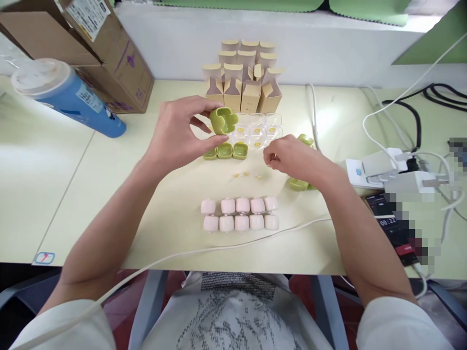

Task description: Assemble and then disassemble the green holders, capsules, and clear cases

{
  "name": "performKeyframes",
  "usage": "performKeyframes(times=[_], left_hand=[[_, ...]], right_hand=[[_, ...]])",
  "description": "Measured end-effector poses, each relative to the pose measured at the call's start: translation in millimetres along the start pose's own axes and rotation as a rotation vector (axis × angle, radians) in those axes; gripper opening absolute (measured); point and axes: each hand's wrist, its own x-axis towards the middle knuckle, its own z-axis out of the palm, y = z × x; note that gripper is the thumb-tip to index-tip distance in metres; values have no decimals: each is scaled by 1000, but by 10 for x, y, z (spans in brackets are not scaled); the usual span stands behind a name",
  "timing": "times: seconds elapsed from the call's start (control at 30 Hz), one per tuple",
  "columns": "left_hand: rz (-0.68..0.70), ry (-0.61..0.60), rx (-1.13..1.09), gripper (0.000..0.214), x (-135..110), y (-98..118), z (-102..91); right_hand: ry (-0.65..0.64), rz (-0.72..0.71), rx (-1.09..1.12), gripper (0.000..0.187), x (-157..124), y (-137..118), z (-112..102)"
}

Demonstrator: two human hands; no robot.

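My left hand (182, 129) is raised above the table, its thumb and fingers closed round a small green cup (223, 120) with a scalloped rim. Below that cup is a row of small green square cups (224, 151). My right hand (288, 154) is closed, its fingers pinched together; whatever they may hold is too small to make out. Partly covered by that hand are more green pieces (298, 184). A few tiny yellowish bits (246, 174) lie between my hands. Closer to me, small pale pink rounded pieces (242, 205) form two rows.
Clear plastic cases (257, 131) with yellow marks stand before small open cardboard boxes (251, 96) at the wall. A blue cup (87, 104) and a large carton (124, 68) are at left. A white cable (219, 248) crosses the front; a power strip (359, 172) lies right.
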Motion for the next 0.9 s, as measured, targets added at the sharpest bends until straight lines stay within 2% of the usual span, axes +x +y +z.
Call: performKeyframes(times=[0.1,0.23,0.37,0.43,0.53,0.63,0.77,0.83,0.9], left_hand=[[-4,-37,31,43,-8,-13,63],[39,-53,25,41,-7,-54,113],[53,-36,1,40,10,-102,85],[39,-29,-27,40,14,-111,83],[5,-67,-114,42,7,-88,132],[-52,-144,-259,43,-11,-30,206],[-163,-216,-384,52,-26,20,256],[-180,-241,-407,57,-25,5,269],[-166,-247,-387,60,-24,-34,286]], right_hand=[[-119,-8,-91,33,12,-64,95],[-194,6,-107,31,5,-84,160],[-211,-10,-48,26,-44,8,47],[-143,-10,-14,26,-103,34,-86],[107,-29,72,21,-185,-37,-250],[285,-154,165,20,-195,-200,-245],[369,-240,160,14,-126,-333,-113],[396,-220,148,17,-108,-315,-93],[367,-170,110,20,-105,-247,-103]])
